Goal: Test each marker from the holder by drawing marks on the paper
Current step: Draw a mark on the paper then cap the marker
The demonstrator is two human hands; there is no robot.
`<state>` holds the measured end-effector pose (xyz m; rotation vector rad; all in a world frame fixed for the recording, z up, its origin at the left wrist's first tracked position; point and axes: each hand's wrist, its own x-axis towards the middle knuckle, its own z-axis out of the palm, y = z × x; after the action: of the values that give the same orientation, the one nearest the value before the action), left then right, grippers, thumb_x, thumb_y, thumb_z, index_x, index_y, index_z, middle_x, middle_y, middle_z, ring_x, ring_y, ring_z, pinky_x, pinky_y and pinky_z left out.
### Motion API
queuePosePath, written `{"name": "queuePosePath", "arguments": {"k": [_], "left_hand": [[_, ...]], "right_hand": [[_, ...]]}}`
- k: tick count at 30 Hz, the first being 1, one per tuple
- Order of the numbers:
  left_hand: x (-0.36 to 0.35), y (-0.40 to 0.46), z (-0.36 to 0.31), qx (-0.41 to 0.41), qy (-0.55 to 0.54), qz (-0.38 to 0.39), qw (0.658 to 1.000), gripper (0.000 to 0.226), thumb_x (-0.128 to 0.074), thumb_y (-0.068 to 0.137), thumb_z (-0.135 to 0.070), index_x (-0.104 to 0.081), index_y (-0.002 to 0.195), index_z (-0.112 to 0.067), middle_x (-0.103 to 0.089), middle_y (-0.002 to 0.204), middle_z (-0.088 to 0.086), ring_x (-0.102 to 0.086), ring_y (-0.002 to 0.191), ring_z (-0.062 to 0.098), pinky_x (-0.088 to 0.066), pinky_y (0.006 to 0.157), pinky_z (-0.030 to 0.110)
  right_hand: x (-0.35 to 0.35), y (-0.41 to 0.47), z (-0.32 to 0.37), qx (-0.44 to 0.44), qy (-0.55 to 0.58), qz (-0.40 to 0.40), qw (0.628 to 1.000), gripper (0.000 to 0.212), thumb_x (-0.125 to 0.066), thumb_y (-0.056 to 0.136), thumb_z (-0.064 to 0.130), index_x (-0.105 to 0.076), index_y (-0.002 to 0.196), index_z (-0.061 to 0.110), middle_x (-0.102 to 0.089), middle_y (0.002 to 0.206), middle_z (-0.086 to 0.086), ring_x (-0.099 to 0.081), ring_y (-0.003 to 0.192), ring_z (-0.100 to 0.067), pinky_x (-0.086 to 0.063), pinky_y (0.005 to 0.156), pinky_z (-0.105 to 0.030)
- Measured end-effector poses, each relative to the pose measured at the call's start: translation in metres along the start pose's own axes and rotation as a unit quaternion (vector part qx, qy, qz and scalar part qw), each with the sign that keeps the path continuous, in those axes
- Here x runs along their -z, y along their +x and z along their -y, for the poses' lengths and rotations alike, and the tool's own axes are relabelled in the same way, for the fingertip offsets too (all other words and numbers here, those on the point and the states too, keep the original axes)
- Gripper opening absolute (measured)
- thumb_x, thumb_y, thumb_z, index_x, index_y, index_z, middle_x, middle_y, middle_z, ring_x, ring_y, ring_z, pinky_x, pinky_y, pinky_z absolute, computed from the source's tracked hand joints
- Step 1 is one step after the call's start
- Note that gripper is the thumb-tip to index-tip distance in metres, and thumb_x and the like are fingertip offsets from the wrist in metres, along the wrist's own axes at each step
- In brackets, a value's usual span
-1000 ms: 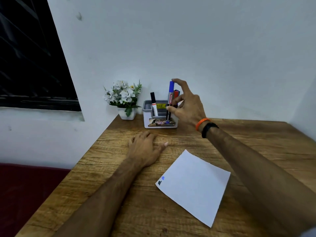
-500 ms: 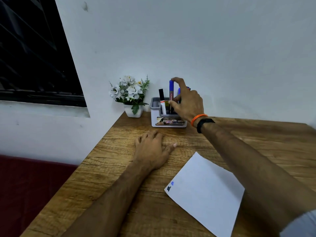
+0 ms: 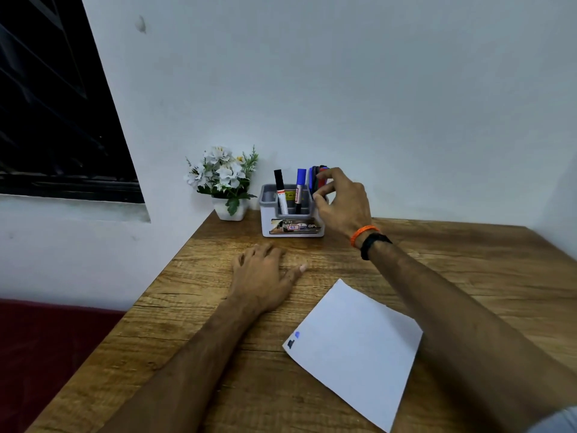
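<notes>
A grey and white holder [image 3: 293, 228] stands at the back of the wooden table [image 3: 468, 260]. A black marker [image 3: 278, 186] and a blue marker [image 3: 300, 182] stand in it, free of any hand. At its right end is a cluster of markers [image 3: 316, 178]. My right hand [image 3: 342, 206] curls over that cluster, thumb and index finger closed on the red marker [image 3: 324, 180]. My left hand [image 3: 262, 276] rests flat on the table, fingers spread, holding nothing. The white paper [image 3: 359, 348] lies in front, with two small marks [image 3: 293, 339], one blue and one dark, near its left corner.
A small white pot of white flowers [image 3: 224, 182] stands just left of the holder, against the wall. A dark window [image 3: 46, 120] is at the far left. The table's left edge drops to a dark red surface [image 3: 46, 354].
My right hand lowered the blue marker into the holder, let it go, and shifted right onto the cluster of markers. My left hand stayed flat.
</notes>
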<state>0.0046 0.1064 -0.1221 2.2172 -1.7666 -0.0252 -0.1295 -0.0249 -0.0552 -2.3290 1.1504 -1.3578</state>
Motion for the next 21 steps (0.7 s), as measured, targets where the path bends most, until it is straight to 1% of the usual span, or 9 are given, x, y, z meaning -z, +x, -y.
{"name": "queuePosePath", "arguments": {"k": [1,4,6,9,12,16,18,21], "left_hand": [[0.001,0.000,-0.001,0.001,0.001,0.003,1.000,0.073,-0.028,0.087,-0.074,-0.042,0.140,-0.027,-0.034,0.153,0.000,-0.027,0.142,0.021,-0.018,0.114,0.051],[0.003,0.003,-0.007,-0.009,0.015,0.005,1.000,0.067,-0.030,0.090,-0.069,-0.042,0.140,-0.026,-0.036,0.152,0.002,-0.029,0.140,0.022,-0.019,0.115,0.050],[0.001,0.007,-0.015,-0.023,0.016,0.008,1.000,0.064,-0.032,0.091,-0.066,-0.042,0.140,-0.026,-0.037,0.151,0.002,-0.029,0.140,0.021,-0.019,0.115,0.050],[-0.004,0.011,-0.022,-0.027,0.001,0.011,1.000,0.062,-0.031,0.092,-0.065,-0.043,0.140,-0.027,-0.036,0.152,0.000,-0.029,0.140,0.020,-0.017,0.114,0.050],[-0.007,0.011,-0.020,-0.027,-0.014,0.001,1.000,0.062,-0.031,0.092,-0.065,-0.044,0.139,-0.027,-0.035,0.152,-0.001,-0.029,0.140,0.020,-0.016,0.114,0.049],[-0.008,0.011,-0.019,-0.029,-0.012,-0.006,1.000,0.063,-0.031,0.092,-0.066,-0.045,0.139,-0.027,-0.035,0.152,-0.001,-0.029,0.140,0.020,-0.017,0.113,0.049],[-0.009,0.012,-0.020,-0.028,-0.014,-0.006,0.999,0.063,-0.031,0.092,-0.066,-0.045,0.139,-0.027,-0.035,0.152,-0.001,-0.029,0.140,0.019,-0.017,0.113,0.049],[-0.009,0.012,-0.019,-0.030,-0.015,-0.007,0.999,0.063,-0.031,0.091,-0.066,-0.045,0.139,-0.027,-0.036,0.152,-0.001,-0.029,0.140,0.019,-0.017,0.113,0.049]], "right_hand": [[0.003,-0.002,-0.002,-0.012,-0.003,0.002,1.000,0.033,-0.067,0.085,0.017,-0.060,0.117,0.018,-0.074,0.089,0.004,-0.061,0.069,-0.014,-0.054,0.074,-0.031],[0.010,-0.004,-0.006,-0.045,-0.007,0.003,0.999,0.024,-0.068,0.084,0.020,-0.065,0.108,0.019,-0.073,0.087,0.007,-0.066,0.084,-0.016,-0.053,0.077,-0.030],[0.013,-0.003,-0.009,-0.065,-0.007,0.004,0.998,0.022,-0.069,0.084,0.022,-0.065,0.106,0.020,-0.072,0.084,0.009,-0.066,0.086,-0.015,-0.052,0.076,-0.029],[0.014,0.001,-0.010,-0.094,0.001,-0.005,0.996,0.025,-0.071,0.084,0.029,-0.065,0.106,0.020,-0.071,0.084,0.010,-0.064,0.083,-0.011,-0.047,0.073,-0.024],[0.012,0.006,-0.010,-0.102,0.006,-0.016,0.995,0.027,-0.075,0.082,0.034,-0.066,0.103,0.021,-0.069,0.079,0.012,-0.063,0.081,-0.008,-0.048,0.073,-0.024],[0.003,0.010,-0.006,-0.107,-0.021,-0.031,0.994,0.035,-0.077,0.077,0.049,-0.065,0.099,0.023,-0.071,0.083,0.010,-0.062,0.080,-0.007,-0.045,0.070,-0.024],[-0.002,0.011,-0.004,-0.120,-0.040,-0.039,0.991,0.041,-0.077,0.074,0.056,-0.063,0.096,0.024,-0.070,0.083,0.010,-0.062,0.079,-0.009,-0.047,0.068,-0.026],[-0.008,0.013,0.000,-0.147,-0.069,-0.038,0.986,0.044,-0.076,0.073,0.059,-0.064,0.095,0.023,-0.072,0.088,0.005,-0.066,0.085,-0.015,-0.055,0.074,-0.031]]}}
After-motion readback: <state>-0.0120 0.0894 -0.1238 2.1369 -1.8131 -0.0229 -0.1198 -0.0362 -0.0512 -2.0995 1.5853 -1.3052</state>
